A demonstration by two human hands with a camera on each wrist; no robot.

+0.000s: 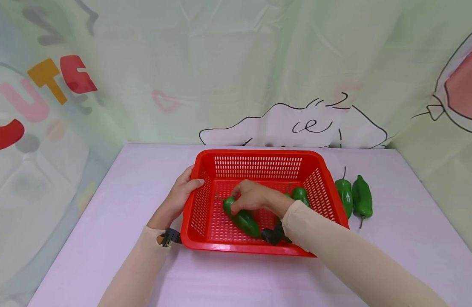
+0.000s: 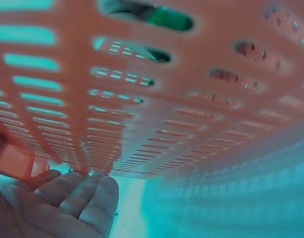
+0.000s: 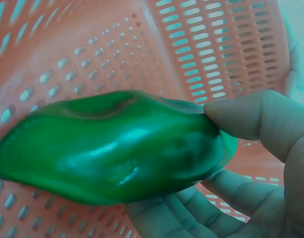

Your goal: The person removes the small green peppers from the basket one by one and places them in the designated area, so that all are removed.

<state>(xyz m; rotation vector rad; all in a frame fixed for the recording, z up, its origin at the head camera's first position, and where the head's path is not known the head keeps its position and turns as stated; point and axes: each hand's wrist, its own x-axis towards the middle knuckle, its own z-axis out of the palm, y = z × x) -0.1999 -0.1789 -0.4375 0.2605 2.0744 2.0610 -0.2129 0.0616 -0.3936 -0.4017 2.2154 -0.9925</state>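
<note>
A red plastic basket (image 1: 255,153) with slotted walls stands on the table. My left hand (image 1: 178,194) grips its left side, the thumb over the rim; in the left wrist view its fingers (image 2: 99,206) reach along the outside of the wall. Inside the basket, my right hand (image 1: 255,196) pinches a long green pepper (image 1: 243,221) near its stem end. The right wrist view shows the same pepper (image 3: 127,153) up close, thumb on one side and fingers on the other. Another green pepper (image 1: 300,195) lies in the basket's right part, partly hidden by my right forearm.
Two more green peppers, one near the basket (image 1: 345,198) and one farther right (image 1: 362,198), lie outside its right wall. The pale table (image 1: 144,166) ends against a printed cloth backdrop (image 1: 236,76). A dark wrist-worn device (image 1: 272,236) shows below my right hand.
</note>
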